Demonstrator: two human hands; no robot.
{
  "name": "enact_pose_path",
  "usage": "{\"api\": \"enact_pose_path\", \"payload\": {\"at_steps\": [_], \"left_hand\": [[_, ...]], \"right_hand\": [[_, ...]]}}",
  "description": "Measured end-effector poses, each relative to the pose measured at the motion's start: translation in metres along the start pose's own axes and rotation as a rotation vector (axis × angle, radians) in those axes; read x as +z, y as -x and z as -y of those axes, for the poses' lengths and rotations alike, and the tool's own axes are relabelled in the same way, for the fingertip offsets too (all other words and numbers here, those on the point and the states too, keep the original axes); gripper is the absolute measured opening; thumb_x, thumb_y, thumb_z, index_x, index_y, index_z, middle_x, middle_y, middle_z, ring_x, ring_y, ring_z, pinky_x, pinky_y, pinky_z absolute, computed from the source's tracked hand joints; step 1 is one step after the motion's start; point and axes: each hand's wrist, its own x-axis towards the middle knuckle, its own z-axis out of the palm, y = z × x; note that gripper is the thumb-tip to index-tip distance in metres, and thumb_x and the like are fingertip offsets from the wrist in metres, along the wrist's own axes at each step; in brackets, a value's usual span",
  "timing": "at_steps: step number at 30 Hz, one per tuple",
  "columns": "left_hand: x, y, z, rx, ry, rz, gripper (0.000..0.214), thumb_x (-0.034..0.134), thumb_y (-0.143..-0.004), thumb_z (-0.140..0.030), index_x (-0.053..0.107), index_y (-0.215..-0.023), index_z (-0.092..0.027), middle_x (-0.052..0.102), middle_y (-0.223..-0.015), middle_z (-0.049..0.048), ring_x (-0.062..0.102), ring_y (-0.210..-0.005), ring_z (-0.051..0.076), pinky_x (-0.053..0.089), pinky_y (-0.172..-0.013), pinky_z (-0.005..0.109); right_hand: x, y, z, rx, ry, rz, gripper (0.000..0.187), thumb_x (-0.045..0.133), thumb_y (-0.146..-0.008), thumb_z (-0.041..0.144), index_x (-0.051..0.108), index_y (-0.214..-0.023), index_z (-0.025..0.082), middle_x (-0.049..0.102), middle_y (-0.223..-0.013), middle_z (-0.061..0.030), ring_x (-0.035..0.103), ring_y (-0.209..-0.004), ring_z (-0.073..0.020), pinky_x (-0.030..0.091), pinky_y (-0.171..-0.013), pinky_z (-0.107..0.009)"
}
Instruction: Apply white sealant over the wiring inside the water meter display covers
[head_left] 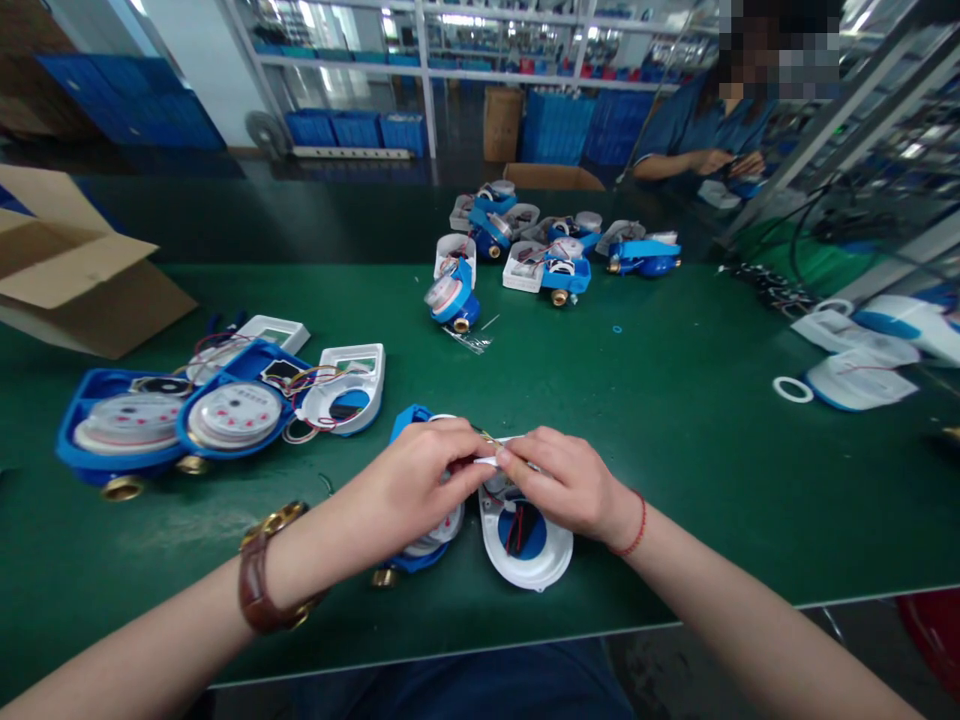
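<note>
Two grips closed: left hand [442, 462], right hand [561, 476] pinch white piece [487, 461]; meter [444, 532] beside cover [525, 573], likely so wires [489, 438] reach.

we hold our left hand [431, 462] and right hand [568, 480] together over the white cover [534, 572], which lies beside a blue meter [429, 548] on the green table [690, 440].

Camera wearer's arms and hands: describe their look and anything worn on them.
Both forearms show no sleeves, and both hands are ungloved. Above the left hand is a brown strap with gold-coloured metal parts, apparently a watch. By the right hand is a thin red bracelet. No markings can be made out.
</note>
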Motion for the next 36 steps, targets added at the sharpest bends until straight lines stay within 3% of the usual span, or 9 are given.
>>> {"api": "enact_pose_path", "payload": {"at_steps": [7, 11, 16, 22, 25, 28, 31, 33, 36], "left_hand": [[0.001, -0.004, -0.008, -0.108, 0.027, -0.011, 0.010, 0.058, -0.083, -0.019, 0.068, -0.082, -0.018, 0.065, -0.075, -0.0004, 0.058, -0.069, 0.012, 0.040, -0.064, 0.023], [-0.003, -0.002, -0.007, -0.129, 0.062, 0.018, 0.017, 0.053, -0.087, -0.025, 0.069, -0.091, -0.023, 0.068, -0.083, -0.0017, 0.061, -0.076, 0.012, 0.043, -0.067, 0.022], [0.002, -0.004, -0.004, -0.122, 0.042, -0.026, 0.012, 0.057, -0.082, -0.020, 0.069, -0.083, -0.019, 0.067, -0.075, -0.0014, 0.061, -0.068, 0.011, 0.042, -0.060, 0.020], [0.015, -0.001, -0.001, -0.020, -0.088, -0.122, 0.018, 0.048, -0.086, -0.015, 0.064, -0.079, -0.015, 0.062, -0.075, 0.0030, 0.058, -0.071, 0.015, 0.041, -0.065, 0.026], [0.020, 0.004, -0.003, -0.007, -0.104, -0.149, 0.016, 0.046, -0.089, -0.018, 0.060, -0.082, -0.016, 0.061, -0.078, 0.0035, 0.058, -0.074, 0.017, 0.043, -0.067, 0.027], [0.017, 0.006, -0.009, -0.054, -0.026, -0.173, 0.014, 0.048, -0.089, -0.017, 0.046, -0.103, -0.018, 0.063, -0.083, -0.0005, 0.061, -0.074, 0.013, 0.045, -0.064, 0.022], [0.008, 0.001, -0.012, -0.082, -0.013, -0.089, 0.024, 0.048, -0.089, -0.015, 0.037, -0.109, -0.020, 0.061, -0.086, -0.0017, 0.060, -0.076, 0.011, 0.047, -0.067, 0.021], [0.005, -0.004, -0.008, -0.043, -0.094, 0.034, 0.011, 0.043, -0.090, -0.016, 0.048, -0.099, -0.019, 0.059, -0.091, 0.0023, 0.057, -0.084, 0.015, 0.047, -0.076, 0.029], [0.010, -0.011, 0.002, 0.013, -0.176, 0.155, 0.024, 0.038, -0.090, -0.013, 0.061, -0.091, -0.020, 0.055, -0.108, 0.0083, 0.050, -0.103, 0.025, 0.040, -0.088, 0.046]], "right_hand": [[-0.005, -0.014, 0.013, 0.388, -0.281, 0.054, 0.013, 0.048, -0.093, 0.018, 0.055, -0.082, 0.017, 0.058, -0.077, -0.0041, 0.056, -0.073, -0.0137, 0.047, -0.063, -0.024], [-0.005, -0.014, 0.011, 0.452, -0.375, 0.061, 0.014, 0.051, -0.092, 0.019, 0.055, -0.079, 0.017, 0.058, -0.079, -0.0044, 0.056, -0.076, -0.0146, 0.046, -0.067, -0.026], [-0.005, -0.017, 0.009, 0.535, -0.443, 0.092, 0.012, 0.057, -0.088, 0.015, 0.054, -0.076, 0.018, 0.057, -0.076, -0.0015, 0.055, -0.073, -0.0136, 0.044, -0.064, -0.024], [0.003, -0.012, 0.017, 0.580, -0.361, 0.070, 0.018, 0.045, -0.087, 0.006, 0.049, -0.075, 0.018, 0.054, -0.077, -0.0032, 0.054, -0.075, -0.0159, 0.043, -0.067, -0.027], [0.001, -0.012, 0.019, 0.593, -0.338, 0.097, 0.014, 0.046, -0.087, 0.006, 0.052, -0.091, 0.018, 0.056, -0.084, -0.0044, 0.054, -0.079, -0.0165, 0.044, -0.069, -0.028], [-0.008, -0.015, 0.018, 0.576, -0.308, 0.220, 0.026, 0.046, -0.089, 0.007, 0.049, -0.113, 0.017, 0.057, -0.094, -0.0069, 0.053, -0.084, -0.0176, 0.045, -0.074, -0.030], [-0.018, -0.016, 0.013, 0.546, -0.226, 0.370, 0.019, 0.043, -0.091, 0.010, 0.056, -0.104, 0.016, 0.055, -0.090, -0.0070, 0.052, -0.083, -0.0183, 0.044, -0.072, -0.030], [-0.023, -0.013, 0.008, 0.564, -0.202, 0.418, 0.016, 0.043, -0.091, 0.010, 0.058, -0.092, 0.016, 0.054, -0.090, -0.0065, 0.052, -0.082, -0.0179, 0.044, -0.071, -0.030], [-0.026, -0.005, 0.002, 0.603, -0.260, 0.412, 0.013, 0.044, -0.091, 0.009, 0.055, -0.090, 0.017, 0.055, -0.093, -0.0060, 0.053, -0.084, -0.0166, 0.044, -0.073, -0.028]]}}
